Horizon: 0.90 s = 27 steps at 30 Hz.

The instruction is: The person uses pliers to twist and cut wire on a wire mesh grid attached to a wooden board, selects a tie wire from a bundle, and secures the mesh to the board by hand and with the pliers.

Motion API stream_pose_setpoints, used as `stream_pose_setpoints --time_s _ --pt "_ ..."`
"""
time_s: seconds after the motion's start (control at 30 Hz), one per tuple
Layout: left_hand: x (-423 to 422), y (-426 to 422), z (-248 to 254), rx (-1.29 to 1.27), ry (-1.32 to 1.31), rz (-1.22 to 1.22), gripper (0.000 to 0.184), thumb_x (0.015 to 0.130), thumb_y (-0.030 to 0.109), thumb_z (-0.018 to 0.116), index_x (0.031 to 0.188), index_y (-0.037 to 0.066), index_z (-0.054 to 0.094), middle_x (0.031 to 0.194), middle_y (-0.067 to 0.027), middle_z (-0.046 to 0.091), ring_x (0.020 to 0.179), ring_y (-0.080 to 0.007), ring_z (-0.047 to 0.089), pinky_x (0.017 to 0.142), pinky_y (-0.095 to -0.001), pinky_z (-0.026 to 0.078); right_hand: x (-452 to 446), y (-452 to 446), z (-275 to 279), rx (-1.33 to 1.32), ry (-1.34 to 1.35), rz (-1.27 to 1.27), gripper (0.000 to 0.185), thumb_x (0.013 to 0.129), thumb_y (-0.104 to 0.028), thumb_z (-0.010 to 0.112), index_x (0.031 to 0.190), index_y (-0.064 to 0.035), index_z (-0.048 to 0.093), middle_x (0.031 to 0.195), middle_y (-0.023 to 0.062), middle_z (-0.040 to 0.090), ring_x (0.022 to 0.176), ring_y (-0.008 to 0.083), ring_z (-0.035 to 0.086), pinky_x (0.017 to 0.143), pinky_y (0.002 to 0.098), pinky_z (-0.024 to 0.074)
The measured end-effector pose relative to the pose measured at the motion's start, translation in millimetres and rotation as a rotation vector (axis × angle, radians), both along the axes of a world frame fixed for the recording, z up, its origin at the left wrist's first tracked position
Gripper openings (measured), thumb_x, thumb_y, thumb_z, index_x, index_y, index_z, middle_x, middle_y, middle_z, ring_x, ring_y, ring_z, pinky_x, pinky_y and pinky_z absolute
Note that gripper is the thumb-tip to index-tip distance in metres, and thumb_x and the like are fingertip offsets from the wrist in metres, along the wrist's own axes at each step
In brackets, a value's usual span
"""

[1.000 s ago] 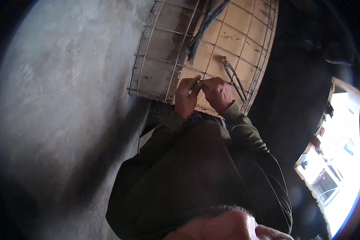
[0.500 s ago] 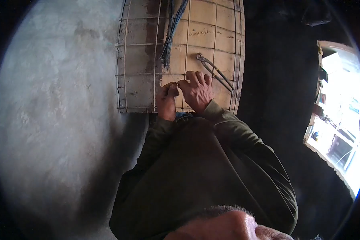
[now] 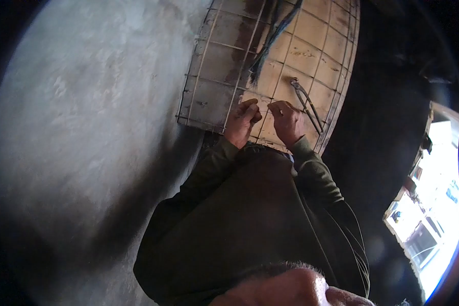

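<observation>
My left hand (image 3: 242,124) is closed in a pinch over the near end of a mesh of thin steel bars (image 3: 245,57). To its right my right hand (image 3: 289,122) also pinches, with thumb and fingertips together. The hands are a small gap apart, and whatever lies between their fingertips is too thin to make out. A pair of end-cutting pincers (image 3: 306,103) rests on the mesh just beyond my right hand, its jaws pointing away from me. Above my hands lies a bundle of dark tie wire (image 3: 270,45), its loose ends toward me.
Under the mesh are pale wooden boards (image 3: 311,58) and a grey strip at the left. A rough grey wall (image 3: 97,102) rises along the left side. At the right, a bright opening (image 3: 433,199) stands in a dark area.
My hands have moved apart from each other; before, their fingertips met. The view has turned, so the mesh, pincers and wire bundle appear tilted and farther right.
</observation>
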State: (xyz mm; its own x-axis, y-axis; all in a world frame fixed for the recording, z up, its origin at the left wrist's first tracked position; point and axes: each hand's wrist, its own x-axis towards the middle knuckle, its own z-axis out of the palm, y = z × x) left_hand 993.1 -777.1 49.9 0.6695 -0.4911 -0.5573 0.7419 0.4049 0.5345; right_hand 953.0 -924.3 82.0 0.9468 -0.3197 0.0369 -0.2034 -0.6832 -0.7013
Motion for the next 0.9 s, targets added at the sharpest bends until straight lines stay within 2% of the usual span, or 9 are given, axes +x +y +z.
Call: stream_pose_setpoints --time_s 0.17,0.3,0.43,0.47,0.53,0.63,0.7,0.8,0.9 --pt "-7.6 -3.7 -15.5 -0.125 -0.022 0.07 0.037 0.098 0.029 0.045 0.117 -0.002 0.052 0.085 -0.002 0.052 0.081 -0.0113 0.049 0.079 -0.0318 0.043 5.3 16.6 -9.2 0.298 0.129 0.044 0.016 0.087 -0.017 0.059 0.09 -0.0031 0.067 0.075 0.0153 0.066 0.067 0.027 0.067 0.058 0.0339 0.0509" --pt "-1.6 0.6 -16.7 0.149 -0.107 0.083 0.041 0.097 0.038 0.043 0.112 0.002 0.056 0.081 0.0006 0.05 0.073 -0.0089 0.043 0.068 -0.0283 0.038 9.1 23.5 0.0 0.382 0.174 0.077 0.021 0.088 -0.02 0.059 0.093 -0.0017 0.068 0.071 0.013 0.065 0.061 0.0178 0.062 0.055 0.0319 0.0476" --pt "6.0 7.8 -13.2 0.19 -0.136 0.088 0.043 0.097 0.04 0.043 0.113 0.002 0.056 0.081 0.002 0.049 0.071 -0.0079 0.042 0.065 -0.0264 0.036 17.4 28.1 9.0 0.474 0.385 0.081 0.026 0.09 -0.023 0.056 0.094 -0.0006 0.068 0.067 0.0087 0.061 0.059 0.0113 0.053 0.054 0.0294 0.0431" --pt "8.9 10.9 -10.5 0.179 -0.129 0.051 0.042 0.097 0.039 0.043 0.113 0.002 0.056 0.081 0.002 0.049 0.071 -0.0078 0.042 0.066 -0.0262 0.037 18.4 27.9 6.4 0.477 0.385 0.091 0.026 0.09 -0.023 0.056 0.094 -0.0006 0.068 0.067 0.0087 0.061 0.059 0.0113 0.053 0.054 0.0294 0.0431" --pt "10.3 16.0 -11.0 0.167 -0.118 0.014 0.041 0.097 0.038 0.042 0.113 0.002 0.056 0.081 0.0019 0.049 0.071 -0.0078 0.043 0.066 -0.026 0.037 18.0 26.9 0.6 0.516 0.422 0.085 0.029 0.091 -0.027 0.055 0.096 -0.0007 0.068 0.064 -0.0001 0.054 0.061 0.0064 0.047 0.055 0.025 0.0386" --pt "10.2 22.5 -15.6 -0.016 -0.148 0.01 0.04 0.097 0.034 0.043 0.117 0.002 0.054 0.087 0.0007 0.054 0.073 -0.0089 0.046 0.07 -0.0255 0.039 23.7 27.4 -3.9 0.615 0.358 0.031 0.03 0.091 -0.026 0.054 0.093 0.0014 0.067 0.068 0.0059 0.06 0.06 0.011 0.051 0.053 0.0292 0.0417" --pt "11.1 26.9 -12.4 -0.101 -0.173 -0.067 0.037 0.097 0.029 0.044 0.122 0.002 0.051 0.099 -0.0017 0.057 0.078 -0.0098 0.049 0.074 -0.0255 0.041 24.5 28.6 -3.1 0.625 0.32 0.07 0.031 0.092 -0.026 0.054 0.091 0.0021 0.066 0.067 0.0053 0.058 0.059 0.011 0.05 0.053 0.0292 0.0412" --pt "14.4 36.4 -3.0 -0.037 -0.295 -0.2 0.037 0.096 0.023 0.045 0.129 0.004 0.047 0.109 -0.0032 0.056 0.084 -0.0102 0.049 0.076 -0.0258 0.041 22.1 21.3 -6.3 0.644 0.369 0.167 0.032 0.092 -0.027 0.054 0.088 0.0025 0.065 0.066 0.0049 0.056 0.06 0.0107 0.049 0.053 0.0288 0.0406" --pt "25.9 50.2 -7.2 0.068 -0.436 -0.435 0.029 0.094 0.016 0.05 0.121 0.005 0.052 0.098 0.0001 0.055 0.09 -0.0087 0.051 0.076 -0.023 0.041 20.0 14.3 -9.7 0.609 0.463 0.309 0.03 0.091 -0.026 0.055 0.085 0.0021 0.066 0.066 0.007 0.057 0.061 0.0121 0.051 0.054 0.0299 0.042"
